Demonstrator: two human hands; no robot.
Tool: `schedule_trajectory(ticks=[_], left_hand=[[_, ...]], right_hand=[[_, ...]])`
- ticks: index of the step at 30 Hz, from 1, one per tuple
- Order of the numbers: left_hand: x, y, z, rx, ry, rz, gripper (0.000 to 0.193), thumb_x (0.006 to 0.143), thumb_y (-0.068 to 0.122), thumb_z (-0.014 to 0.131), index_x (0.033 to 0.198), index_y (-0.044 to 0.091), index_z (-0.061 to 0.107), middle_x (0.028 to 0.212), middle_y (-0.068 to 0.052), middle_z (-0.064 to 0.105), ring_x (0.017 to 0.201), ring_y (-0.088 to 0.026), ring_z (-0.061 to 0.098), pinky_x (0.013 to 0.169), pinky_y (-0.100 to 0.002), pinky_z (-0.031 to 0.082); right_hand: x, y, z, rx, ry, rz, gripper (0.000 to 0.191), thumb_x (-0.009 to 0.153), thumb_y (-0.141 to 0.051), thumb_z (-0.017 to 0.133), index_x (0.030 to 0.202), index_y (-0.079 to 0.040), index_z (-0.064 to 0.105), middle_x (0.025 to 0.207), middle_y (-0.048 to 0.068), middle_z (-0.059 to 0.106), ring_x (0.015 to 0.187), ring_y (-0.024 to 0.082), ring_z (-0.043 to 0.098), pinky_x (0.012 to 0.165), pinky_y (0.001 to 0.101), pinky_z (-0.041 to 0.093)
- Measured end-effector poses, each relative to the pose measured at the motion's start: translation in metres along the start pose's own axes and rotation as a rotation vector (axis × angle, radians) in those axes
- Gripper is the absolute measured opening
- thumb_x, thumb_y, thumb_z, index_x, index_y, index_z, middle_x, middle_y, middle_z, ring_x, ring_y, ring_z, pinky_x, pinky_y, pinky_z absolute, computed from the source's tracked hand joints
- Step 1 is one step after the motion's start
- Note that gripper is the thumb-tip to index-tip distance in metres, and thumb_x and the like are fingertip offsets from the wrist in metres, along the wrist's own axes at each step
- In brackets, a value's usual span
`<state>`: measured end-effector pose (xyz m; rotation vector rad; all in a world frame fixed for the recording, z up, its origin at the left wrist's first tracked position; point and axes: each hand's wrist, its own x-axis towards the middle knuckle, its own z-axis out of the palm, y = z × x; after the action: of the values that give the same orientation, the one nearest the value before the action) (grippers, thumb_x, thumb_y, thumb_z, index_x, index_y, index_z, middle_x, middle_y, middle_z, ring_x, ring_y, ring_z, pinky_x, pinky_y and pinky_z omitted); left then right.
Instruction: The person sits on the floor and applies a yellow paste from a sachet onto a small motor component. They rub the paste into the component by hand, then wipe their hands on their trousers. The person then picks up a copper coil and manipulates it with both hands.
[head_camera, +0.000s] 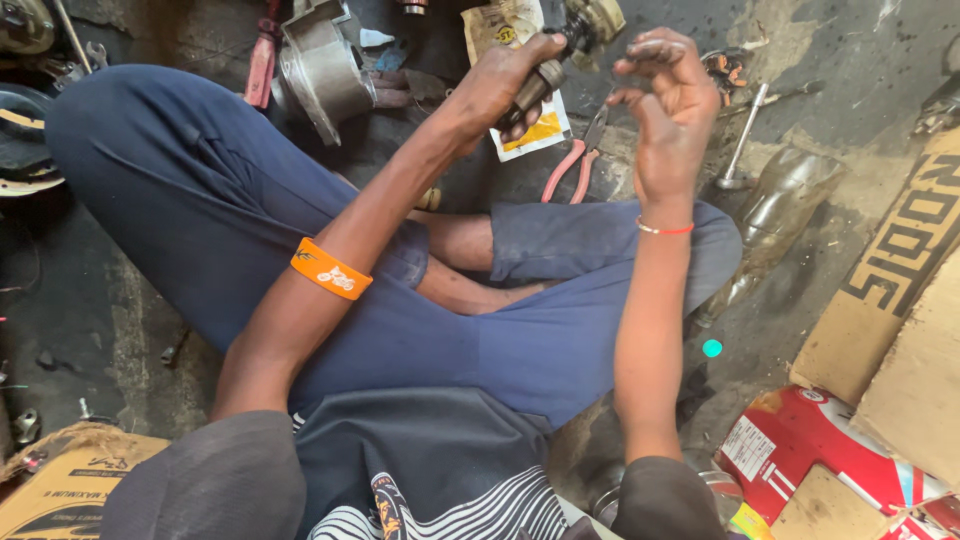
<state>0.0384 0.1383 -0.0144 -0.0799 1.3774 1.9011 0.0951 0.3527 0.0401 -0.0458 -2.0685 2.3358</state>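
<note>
Grimy floor held pliers (572, 165); I noted left hand (497, 88) clamped on metal part (560, 55), right hand (668, 105) pinched together, work unfinished.

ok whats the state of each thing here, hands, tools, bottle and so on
left hand: closed around a dark metal part
metal part: held up off the floor, tilted
right hand: raised, fingers curled, nothing clearly in it
pliers: lying on the floor, handles apart
plastic bottle: lying on its side
metal housing: resting on the floor, untouched
cardboard box: flattened, lying on the floor
</note>
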Motion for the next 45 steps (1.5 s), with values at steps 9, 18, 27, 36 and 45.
schedule_trajectory(ticks=[9,18,27,36,45], left_hand=[[0.004,-0.007,0.001,0.141,0.196,0.118,0.051,0.092,0.053,0.068,0.089,0.003,0.07,0.059,-0.002,0.062,0.044,-0.009,0.06,0.04,-0.026,0.048],[0.001,-0.005,0.009,0.449,0.221,0.163,0.061,0.089,0.062,0.067,0.075,0.003,0.074,0.059,-0.006,0.066,0.05,-0.013,0.064,0.048,-0.032,0.05],[0.0,-0.009,0.013,0.801,0.467,0.41,0.058,0.084,0.056,0.076,0.084,-0.002,0.076,0.071,-0.024,0.07,0.07,-0.037,0.073,0.069,-0.047,0.057],[0.004,-0.002,0.005,0.554,0.417,0.127,0.062,0.084,0.061,0.065,0.076,0.001,0.076,0.061,-0.014,0.071,0.058,-0.025,0.074,0.061,-0.042,0.057],[0.012,-0.009,0.0,0.78,0.538,0.264,0.058,0.084,0.058,0.073,0.082,0.001,0.076,0.071,-0.02,0.072,0.068,-0.033,0.074,0.068,-0.046,0.057]], right_hand=[[-0.002,-0.001,-0.006,0.257,-0.046,0.21,0.047,0.09,0.01,0.044,0.134,0.001,0.058,0.133,0.009,0.061,0.112,0.02,0.065,0.082,0.0321,0.056],[-0.003,0.0,0.017,-0.753,-0.077,-0.251,0.064,0.087,0.012,0.047,0.146,-0.006,0.064,0.155,0.012,0.04,0.139,0.029,0.05,0.109,0.0373,0.051],[-0.004,0.013,0.019,-1.084,-0.164,-0.278,0.075,0.091,0.021,0.053,0.153,-0.019,0.066,0.165,0.017,0.032,0.152,0.039,0.037,0.129,0.0455,0.035],[-0.004,0.009,0.015,-1.238,-0.105,-0.353,0.07,0.083,0.019,0.056,0.141,-0.016,0.073,0.167,0.019,0.035,0.153,0.042,0.037,0.13,0.0483,0.032],[0.003,0.01,-0.005,0.016,0.015,0.02,0.047,0.093,0.017,0.045,0.133,0.002,0.065,0.153,0.012,0.053,0.134,0.025,0.059,0.105,0.0394,0.056]])
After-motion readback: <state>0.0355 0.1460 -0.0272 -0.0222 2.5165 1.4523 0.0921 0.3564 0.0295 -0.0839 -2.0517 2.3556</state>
